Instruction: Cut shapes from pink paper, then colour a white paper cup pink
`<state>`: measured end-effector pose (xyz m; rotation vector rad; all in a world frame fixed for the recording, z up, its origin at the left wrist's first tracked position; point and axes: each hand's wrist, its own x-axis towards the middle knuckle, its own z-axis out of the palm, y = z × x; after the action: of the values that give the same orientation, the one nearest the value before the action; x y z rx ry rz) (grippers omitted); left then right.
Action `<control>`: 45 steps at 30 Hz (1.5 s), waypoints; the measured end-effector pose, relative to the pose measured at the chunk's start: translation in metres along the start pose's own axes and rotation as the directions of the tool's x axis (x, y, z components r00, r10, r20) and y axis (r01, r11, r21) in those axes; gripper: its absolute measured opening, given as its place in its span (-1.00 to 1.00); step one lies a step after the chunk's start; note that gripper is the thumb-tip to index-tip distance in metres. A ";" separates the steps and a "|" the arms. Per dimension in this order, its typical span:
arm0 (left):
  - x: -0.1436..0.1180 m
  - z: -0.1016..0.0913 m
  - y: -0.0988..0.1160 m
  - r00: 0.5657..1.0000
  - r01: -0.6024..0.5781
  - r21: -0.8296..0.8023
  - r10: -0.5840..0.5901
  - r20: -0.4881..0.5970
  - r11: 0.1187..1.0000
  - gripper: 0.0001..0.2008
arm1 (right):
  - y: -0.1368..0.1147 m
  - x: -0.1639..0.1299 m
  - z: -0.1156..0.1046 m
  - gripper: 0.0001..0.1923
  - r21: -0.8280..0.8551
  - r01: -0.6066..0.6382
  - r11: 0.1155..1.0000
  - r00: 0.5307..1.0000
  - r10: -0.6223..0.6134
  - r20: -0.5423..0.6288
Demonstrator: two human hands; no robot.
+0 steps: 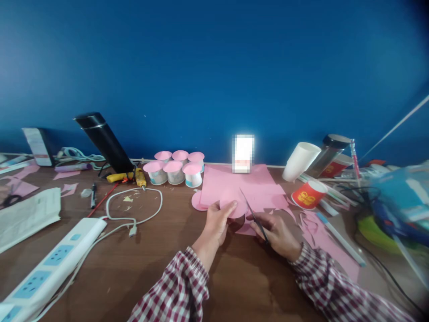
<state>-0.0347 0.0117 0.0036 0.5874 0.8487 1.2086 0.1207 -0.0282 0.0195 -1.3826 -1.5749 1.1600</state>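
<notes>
Presently | pink paper [237, 209]: in left hand [214, 222] | scissors [254, 216]: in right hand [277, 233]

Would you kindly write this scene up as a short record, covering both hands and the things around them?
Left hand: holds a rounded pink paper piece
Right hand: grips dark scissors, tips pointing toward the wall
Beyond the hands: pink sheets on the table
Left of the sheets: six pink-topped cups, two rows of three
Right of the sheets: red cup
Near left: white power strip
</notes>
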 end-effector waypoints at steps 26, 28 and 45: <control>0.001 -0.002 -0.002 0.999 -0.014 0.028 0.015 -0.046 1.000 -0.60 | 0.001 0.000 0.000 -0.60 -0.035 0.001 0.999 1.000 -0.001 -0.001; 0.001 -0.002 -0.002 0.999 -0.014 0.028 0.015 -0.040 1.000 -0.60 | 0.001 0.000 0.001 -0.59 -0.029 -0.008 1.000 1.000 0.008 -0.002; 0.000 0.001 0.001 0.991 -0.010 0.049 0.017 -0.130 0.999 -0.68 | 0.007 0.000 0.000 -0.65 -0.002 0.015 1.000 1.000 -0.015 0.016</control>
<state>-0.0341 0.0124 0.0052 0.5581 0.9877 1.2522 0.1230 -0.0283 0.0130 -1.3642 -1.5951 1.1635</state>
